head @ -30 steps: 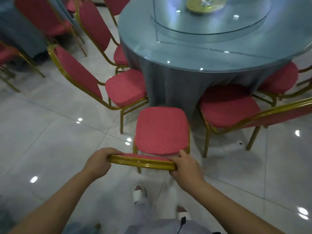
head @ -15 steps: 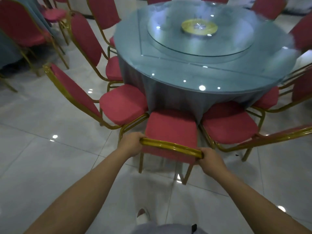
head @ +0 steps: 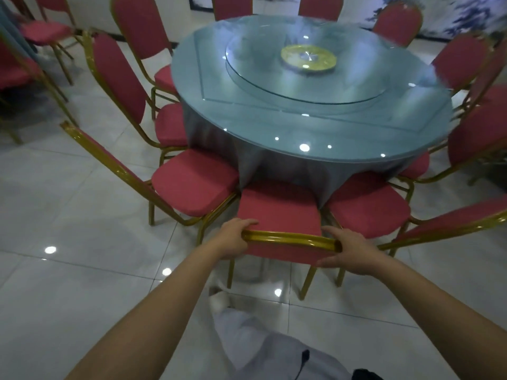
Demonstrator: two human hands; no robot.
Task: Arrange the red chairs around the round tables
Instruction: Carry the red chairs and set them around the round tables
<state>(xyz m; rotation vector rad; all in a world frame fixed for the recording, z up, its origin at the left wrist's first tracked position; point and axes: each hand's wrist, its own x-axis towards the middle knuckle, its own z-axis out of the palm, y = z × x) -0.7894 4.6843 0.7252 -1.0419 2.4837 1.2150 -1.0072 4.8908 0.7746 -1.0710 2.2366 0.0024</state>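
A red chair point(head: 278, 208) with a gold frame stands in front of me, its seat tucked against the grey cloth of the round table point(head: 310, 116). My left hand point(head: 233, 237) grips the left end of its gold top rail. My right hand point(head: 349, 249) holds the right end, fingers loosening around the rail. Neighbouring red chairs flank it: one at the left point(head: 192, 182) and one at the right point(head: 367, 204).
The table carries a glass turntable point(head: 304, 75) with a gold hub. More red chairs ring the far side, and loose ones stand at the far left point(head: 41, 31). Glossy white floor tiles point(head: 82, 270) stretch to the left and behind me.
I have pushed the chair forward until its seat slid between the two neighbours up to the tablecloth. My view rose and now takes in the whole table.
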